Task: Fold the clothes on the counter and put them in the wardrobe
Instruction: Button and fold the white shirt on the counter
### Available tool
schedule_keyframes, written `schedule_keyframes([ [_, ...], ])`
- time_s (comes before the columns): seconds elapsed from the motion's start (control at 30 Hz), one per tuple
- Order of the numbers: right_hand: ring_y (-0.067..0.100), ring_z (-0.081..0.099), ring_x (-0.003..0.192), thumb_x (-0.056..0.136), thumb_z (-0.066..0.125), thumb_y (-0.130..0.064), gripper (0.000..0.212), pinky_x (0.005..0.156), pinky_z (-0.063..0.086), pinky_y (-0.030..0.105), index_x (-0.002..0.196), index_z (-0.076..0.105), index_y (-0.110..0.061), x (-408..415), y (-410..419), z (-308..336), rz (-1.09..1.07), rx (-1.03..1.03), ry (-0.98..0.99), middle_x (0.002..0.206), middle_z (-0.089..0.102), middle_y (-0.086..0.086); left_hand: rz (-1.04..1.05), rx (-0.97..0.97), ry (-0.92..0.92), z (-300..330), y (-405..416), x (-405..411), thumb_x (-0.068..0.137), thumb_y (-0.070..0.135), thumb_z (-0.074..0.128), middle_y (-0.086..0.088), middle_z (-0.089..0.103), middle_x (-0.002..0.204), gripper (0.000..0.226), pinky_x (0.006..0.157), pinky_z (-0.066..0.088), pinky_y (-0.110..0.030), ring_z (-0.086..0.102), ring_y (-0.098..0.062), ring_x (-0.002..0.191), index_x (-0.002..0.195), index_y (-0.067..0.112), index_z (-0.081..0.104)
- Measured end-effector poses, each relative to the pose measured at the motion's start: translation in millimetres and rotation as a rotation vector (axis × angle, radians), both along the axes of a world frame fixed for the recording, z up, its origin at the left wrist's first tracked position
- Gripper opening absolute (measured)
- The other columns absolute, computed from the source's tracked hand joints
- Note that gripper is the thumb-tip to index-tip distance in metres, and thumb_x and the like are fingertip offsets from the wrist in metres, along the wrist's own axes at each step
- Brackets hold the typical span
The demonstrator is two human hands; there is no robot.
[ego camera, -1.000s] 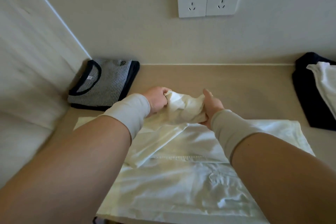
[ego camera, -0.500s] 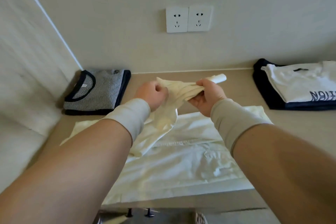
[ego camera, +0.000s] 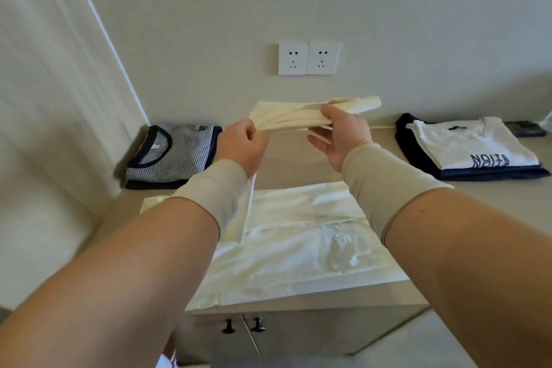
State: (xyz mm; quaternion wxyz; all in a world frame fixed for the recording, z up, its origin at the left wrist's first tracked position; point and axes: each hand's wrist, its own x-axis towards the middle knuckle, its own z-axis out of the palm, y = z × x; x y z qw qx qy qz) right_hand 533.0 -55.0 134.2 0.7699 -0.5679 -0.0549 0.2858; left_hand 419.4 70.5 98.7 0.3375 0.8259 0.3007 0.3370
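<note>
Counter: white tee, mirrored lettering.

both arms reach forward from the near edge, forearms bare, each wrist wrapped in a beige band. left hand is raised with the back facing the camera, fingers curled into a loose fist that pinches one end of the cloth. right hand sits just right of it at about the same height, palm turned left and a bit up, thumb on top clamping the cloth's other end against the index finger, while the lower fingers stick out fairly straight toward the left hand. hands are near each other, not touching.
</note>
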Motion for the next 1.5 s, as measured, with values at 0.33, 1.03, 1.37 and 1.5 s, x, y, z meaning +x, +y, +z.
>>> schedule_keyframes([
  [0.33, 0.03, 0.065, 0.087, 0.087, 0.062, -0.019, 0.014, 0.089, 0.054, 0.045, 0.086, 0.059, -0.005, 46, -112, -117, 0.07, -0.833, 0.056, 0.088, 0.065, 0.014, -0.354, -0.125, 1.265, -83, -86, 39, 0.099, 0.048, 0.04, -0.012, 0.065, 0.105, 0.051, 0.087, 0.044, -0.035, 0.061, -0.029, 0.097, 0.104, 0.004, 0.064],
  [1.03, 0.032, 0.052, 0.114, 0.089, 0.042, -0.014, 0.04, 0.091, 0.044, 0.036, 0.128, 0.047, -0.008, 128, -167, -153, 0.073, -1.203, -0.259, 0.123, 0.054, 0.013, -0.036, -0.141, 1.17, -123, -129, 78, 0.094, 0.046, 0.044, 0.007, -0.012, 0.161, 0.068, 0.116, 0.01, -0.059, -0.012, -0.026, 0.148, 0.152, 0.038, 0.009],
  [1.37, 0.025, 0.055, 0.113, 0.093, 0.047, -0.019, 0.041, 0.084, 0.038, 0.026, 0.133, 0.052, -0.018, 66, -84, -149, 0.422, -0.947, -0.578, 0.135, 0.05, 0.004, -0.032, -0.186, 1.215, -136, -89, 19, 0.099, 0.039, 0.035, 0.0, 0.0, 0.162, 0.055, 0.115, 0.022, -0.052, 0.007, -0.031, 0.147, 0.151, 0.033, 0.018],
  [1.5, 0.023, 0.057, 0.099, 0.092, 0.047, -0.011, 0.028, 0.079, 0.042, 0.024, 0.113, 0.064, -0.017, 29, -34, -149, 0.535, -0.867, -0.594, 0.113, 0.064, 0.003, 0.142, -0.216, 1.091, -128, -46, -27, 0.099, 0.019, 0.04, 0.001, 0.012, 0.16, 0.054, 0.113, 0.031, -0.044, 0.022, -0.027, 0.144, 0.15, 0.028, 0.026],
])
